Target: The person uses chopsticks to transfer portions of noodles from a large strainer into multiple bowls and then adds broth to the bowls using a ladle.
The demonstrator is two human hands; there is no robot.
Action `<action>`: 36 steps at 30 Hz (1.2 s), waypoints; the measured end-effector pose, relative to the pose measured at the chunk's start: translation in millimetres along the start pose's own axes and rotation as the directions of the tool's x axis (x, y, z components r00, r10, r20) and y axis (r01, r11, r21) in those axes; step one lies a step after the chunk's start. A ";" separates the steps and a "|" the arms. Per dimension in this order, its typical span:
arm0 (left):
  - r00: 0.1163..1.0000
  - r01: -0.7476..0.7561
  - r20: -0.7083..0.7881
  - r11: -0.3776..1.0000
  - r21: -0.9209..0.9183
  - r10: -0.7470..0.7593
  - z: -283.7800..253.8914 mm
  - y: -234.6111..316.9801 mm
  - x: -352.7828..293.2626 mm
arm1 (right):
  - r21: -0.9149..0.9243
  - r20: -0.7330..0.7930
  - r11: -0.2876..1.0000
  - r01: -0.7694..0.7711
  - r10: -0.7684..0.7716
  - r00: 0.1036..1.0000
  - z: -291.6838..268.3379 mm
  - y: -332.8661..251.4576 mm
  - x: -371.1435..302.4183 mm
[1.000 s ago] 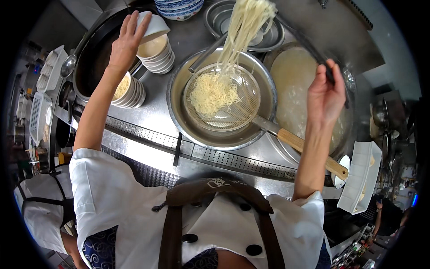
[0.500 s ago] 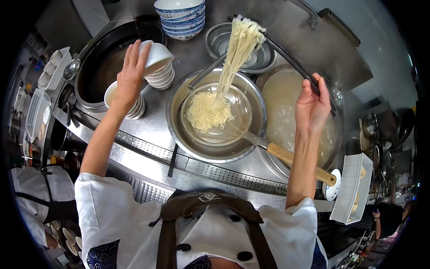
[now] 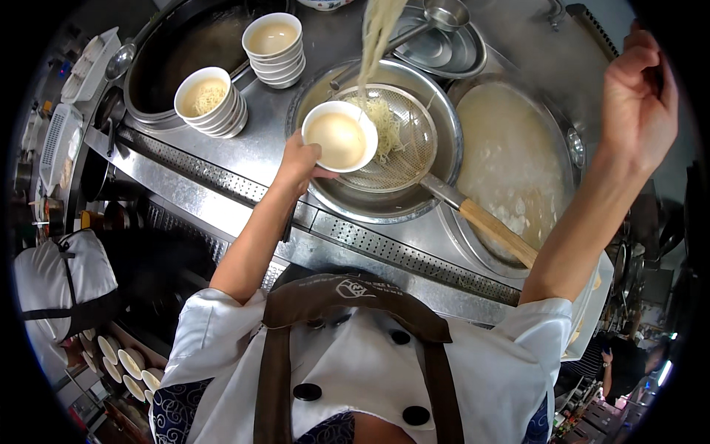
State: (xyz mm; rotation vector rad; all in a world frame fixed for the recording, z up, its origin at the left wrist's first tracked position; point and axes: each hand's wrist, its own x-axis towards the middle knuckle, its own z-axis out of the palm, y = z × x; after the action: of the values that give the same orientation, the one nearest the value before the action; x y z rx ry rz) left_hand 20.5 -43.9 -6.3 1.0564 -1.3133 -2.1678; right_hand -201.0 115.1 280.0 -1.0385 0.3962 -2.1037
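Left hand: our left hand [image 3: 298, 161] is closed round the near left side of a white bowl [image 3: 340, 140], thumb and fingers gripping its wall.
Held bowl: we have it above the left part of the strainer, opening up, its inside showing cream.
Right hand: our right hand [image 3: 640, 111] is raised at the far right with the fingers curled; we cannot tell how tightly they close or what they hold.
Hanging noodles: we see a pale bundle of noodles [image 3: 379, 37] coming down from the far edge of the view to just beyond the held bowl; its top is out of sight.
Strainer: more thin noodles [image 3: 386, 133] lie in the mesh strainer [image 3: 418, 140], partly hidden by our bowl.
Basin: the strainer sits within a steel basin [image 3: 370, 213], its wooden handle [image 3: 497, 233] reaching out to the near right.
Bowl stacks: left of the basin we have two, a far stack [image 3: 277, 61] and a nearer stack [image 3: 232, 115] with noodles in its top bowl.
Pot: right of the basin we see cloudy liquid [image 3: 510, 163].
Far side: a ladle [image 3: 446, 13] lies over a round metal pan [image 3: 475, 55].
Far left: we see a dark wok [image 3: 185, 52].
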 end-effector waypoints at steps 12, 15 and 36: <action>0.997 0.069 -0.015 0.997 -0.041 -0.069 -15.7 14.1 -15.3 | -0.710 -0.504 0.526 -0.468 0.085 0.860 -103.6 99.0 -169.5; 0.998 0.042 0.053 0.999 0.021 -0.044 -21.9 22.9 -20.8 | -0.453 -0.621 0.732 -0.509 0.150 0.769 -118.7 150.8 -191.8; 0.994 0.044 -0.092 0.995 -0.094 -0.053 -4.2 -9.1 -3.5 | -0.185 -0.314 0.983 -0.011 -0.048 0.948 -30.8 82.5 -48.1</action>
State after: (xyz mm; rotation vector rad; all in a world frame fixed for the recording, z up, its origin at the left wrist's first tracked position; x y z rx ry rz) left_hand 26.4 -39.7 -14.1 1.1507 -1.1463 -2.1627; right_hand -166.0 93.4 188.5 -0.8038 0.7544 -2.2902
